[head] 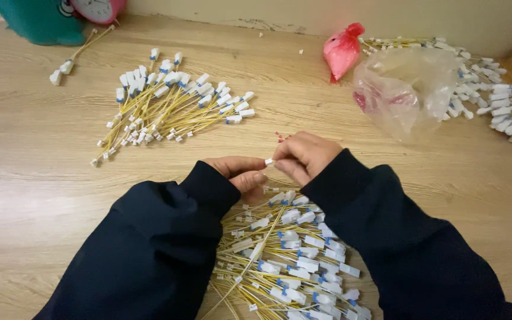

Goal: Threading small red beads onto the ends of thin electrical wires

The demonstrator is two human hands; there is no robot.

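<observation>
Both hands, left [239, 173] and right [304, 155], pinching small white connector [269, 161] above yellow cable pile [285, 255] on bench [42, 178]. Clear plastic bag [407, 89] holding small red bits, red bag [342, 50] just beside.

A home-style piecework spot rather than a factory line: a plain wood-grain table [42, 178] pushed against a pale wall [386, 15], lit by soft indoor light. Household items sit at the far edge, a teal container [40, 21] and a pink alarm clock [97, 9]. The tabletop is covered with batches of one small part: heaps of thin yellow wires with white plastic connectors, one pile at the upper left [170, 104], one close to the camera [285, 255], another at the far right [505, 101]. A crumpled clear plastic bag [407, 89] and a small red bag [342, 50] lie beside them. There is no machinery, bench fixture or tool rack in view, only hand-sorted stock.
</observation>
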